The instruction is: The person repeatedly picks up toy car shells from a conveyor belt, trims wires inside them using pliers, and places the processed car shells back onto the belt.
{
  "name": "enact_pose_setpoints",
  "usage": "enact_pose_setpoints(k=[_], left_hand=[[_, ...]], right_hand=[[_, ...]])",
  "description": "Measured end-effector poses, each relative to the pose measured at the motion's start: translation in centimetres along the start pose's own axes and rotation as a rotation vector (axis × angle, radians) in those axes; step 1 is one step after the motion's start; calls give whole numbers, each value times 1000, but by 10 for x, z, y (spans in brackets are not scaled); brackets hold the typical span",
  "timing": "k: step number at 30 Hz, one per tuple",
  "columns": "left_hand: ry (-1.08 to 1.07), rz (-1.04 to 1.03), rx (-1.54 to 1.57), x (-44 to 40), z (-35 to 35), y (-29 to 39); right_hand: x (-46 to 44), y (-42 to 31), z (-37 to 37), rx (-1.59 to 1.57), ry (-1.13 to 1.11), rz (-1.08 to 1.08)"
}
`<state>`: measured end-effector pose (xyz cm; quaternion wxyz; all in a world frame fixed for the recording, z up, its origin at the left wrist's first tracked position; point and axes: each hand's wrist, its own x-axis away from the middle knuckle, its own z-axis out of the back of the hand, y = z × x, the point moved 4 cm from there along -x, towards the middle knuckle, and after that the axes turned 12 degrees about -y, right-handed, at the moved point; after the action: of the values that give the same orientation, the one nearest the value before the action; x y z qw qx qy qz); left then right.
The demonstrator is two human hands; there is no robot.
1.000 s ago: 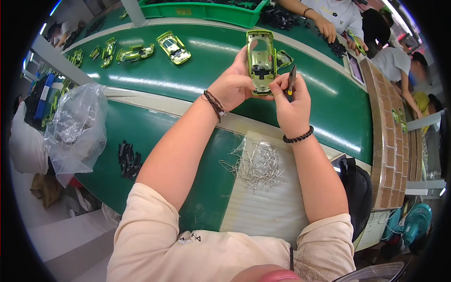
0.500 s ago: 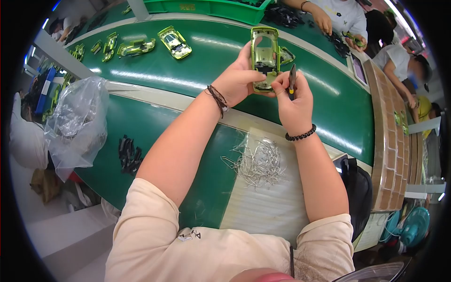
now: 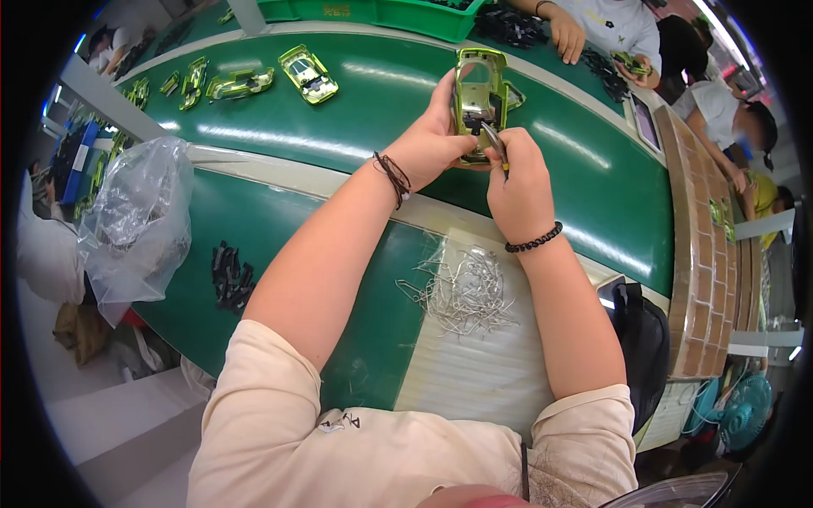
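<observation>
My left hand (image 3: 434,142) grips one shell (image 3: 483,108), upper centre; my right hand (image 3: 520,173) clasps one pair of pliers (image 3: 497,145) over it; one wire heap (image 3: 466,292) lies mid-frame.

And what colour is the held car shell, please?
The car shell looks yellow-green in the head view.

A light strip (image 3: 719,35) glows beyond the glossy green worktop (image 3: 593,203).

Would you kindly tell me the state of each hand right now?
Left hand: closed, holding a green toy car shell.
Right hand: closed, holding a pliers-like tool.
</observation>
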<state>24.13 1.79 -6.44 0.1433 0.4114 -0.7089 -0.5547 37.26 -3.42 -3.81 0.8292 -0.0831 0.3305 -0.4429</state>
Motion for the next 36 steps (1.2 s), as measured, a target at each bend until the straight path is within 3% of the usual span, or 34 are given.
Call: enact_pose_setpoints(k=[3, 6, 10, 13, 17, 20, 24, 29, 30, 33, 36], left_hand=[[39, 79, -45, 4, -10, 10], [18, -15, -39, 1, -6, 2], [12, 16, -103, 0, -6, -1], [44, 13, -113, -2, -7, 0], [225, -125, -239, -5, 14, -8], [277, -201, -337, -3, 19, -8], [248, -253, -391, -4, 13, -10], [219, -342, -472, -6, 14, -13], [192, -266, -406, -7, 13, -12], [171, -49, -166, -5, 8, -9], [62, 43, -190, -4, 10, -7]], right_hand=[[0, -1, 1, 89, 18, -11], [1, -2, 1, 159, 44, -29], [-1, -3, 9, 147, 167, -84], [5, 15, 6, 163, 238, -269], [1, 20, 3, 81, 53, -221], [2, 5, -5, -156, -202, -363], [4, 12, -9, -303, -235, -552], [5, 16, -10, -285, -203, -547], [4, 17, -9, -298, -217, -545], [1, 16, 1, 4, -276, -467], [-2, 6, 7, 365, -322, -257]])
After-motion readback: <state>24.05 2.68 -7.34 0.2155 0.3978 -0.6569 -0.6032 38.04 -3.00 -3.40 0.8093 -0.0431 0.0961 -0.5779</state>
